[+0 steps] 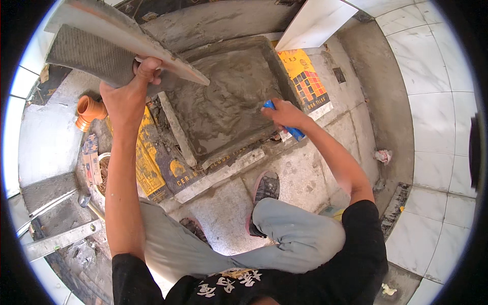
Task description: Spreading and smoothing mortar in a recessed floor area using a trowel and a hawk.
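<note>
Pale stone flooring (300,175) borders a square bed of wet grey mortar (226,91); at its left, the left hand (129,86) grips a large flat grey slab (114,38); at its right, the right hand (284,114) clasps a blue handle (294,133).

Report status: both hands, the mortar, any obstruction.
Left hand gripping raised slab. Right hand closed on blue handle. Grey mortar uneven on top. Slab blocks view of mortar's far-left part.
</note>
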The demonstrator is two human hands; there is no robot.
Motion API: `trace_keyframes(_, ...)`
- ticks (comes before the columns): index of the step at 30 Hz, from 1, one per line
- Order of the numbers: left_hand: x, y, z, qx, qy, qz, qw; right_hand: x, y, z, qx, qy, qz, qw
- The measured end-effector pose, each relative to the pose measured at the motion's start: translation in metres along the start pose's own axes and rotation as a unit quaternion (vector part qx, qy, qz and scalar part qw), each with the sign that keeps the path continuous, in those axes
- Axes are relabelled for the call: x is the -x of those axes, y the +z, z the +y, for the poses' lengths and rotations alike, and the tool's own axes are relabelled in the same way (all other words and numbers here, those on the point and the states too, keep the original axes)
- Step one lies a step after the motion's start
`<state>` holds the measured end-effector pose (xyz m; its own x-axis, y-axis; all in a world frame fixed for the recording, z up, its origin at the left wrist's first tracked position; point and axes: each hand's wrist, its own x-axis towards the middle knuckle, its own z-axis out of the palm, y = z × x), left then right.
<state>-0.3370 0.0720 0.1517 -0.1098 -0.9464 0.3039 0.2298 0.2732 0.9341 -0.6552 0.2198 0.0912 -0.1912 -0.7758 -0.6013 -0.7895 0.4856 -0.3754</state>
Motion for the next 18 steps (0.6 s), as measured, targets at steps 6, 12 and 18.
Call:
trace_keyframes(6, -0.003, 0.012, -0.005, -0.026, -0.029, 0.004, 0.999, -0.085, 0.024, 0.071, 0.131, -0.034, 0.062, 0.989)
trace_keyframes(12, -0.003, -0.013, 0.001, -0.040, -0.059, 0.027, 0.997, -0.060, 0.032, 0.037, -0.066, 0.073, -0.058, 0.993)
trace_keyframes(18, 0.001, 0.010, 0.016, -0.068, -0.041, 0.006, 0.997, -0.108, 0.030, 0.083, 0.193, -0.068, 0.241, 0.949)
